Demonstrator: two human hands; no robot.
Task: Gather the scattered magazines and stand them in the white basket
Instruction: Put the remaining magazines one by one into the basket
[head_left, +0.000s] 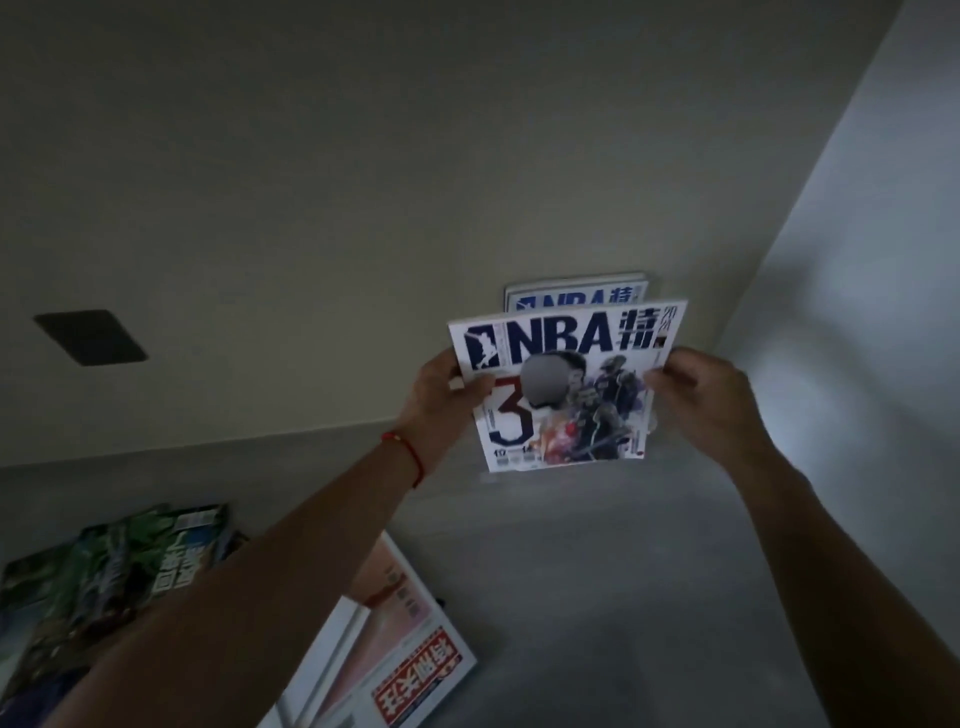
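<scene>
Both hands (571, 400) grip upright white-covered NBA magazine (566, 384) by edges.

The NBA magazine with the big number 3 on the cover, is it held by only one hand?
No. The left hand grips its left edge and the right hand grips its right edge, so both hold the NBA magazine.

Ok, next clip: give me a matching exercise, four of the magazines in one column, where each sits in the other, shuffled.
Things:
1. White NBA magazine with a big 3 on the cover
2. Second blue-and-white NBA magazine
3. Green-covered magazine
4. White magazine with a red title block

Places:
A. lying at the lower left edge
B. held at both side edges by the left hand and the right hand
C. lying bottom centre, under the left forearm
D. upright behind the held one

Pairs: 1-B, 2-D, 3-A, 4-C
</scene>
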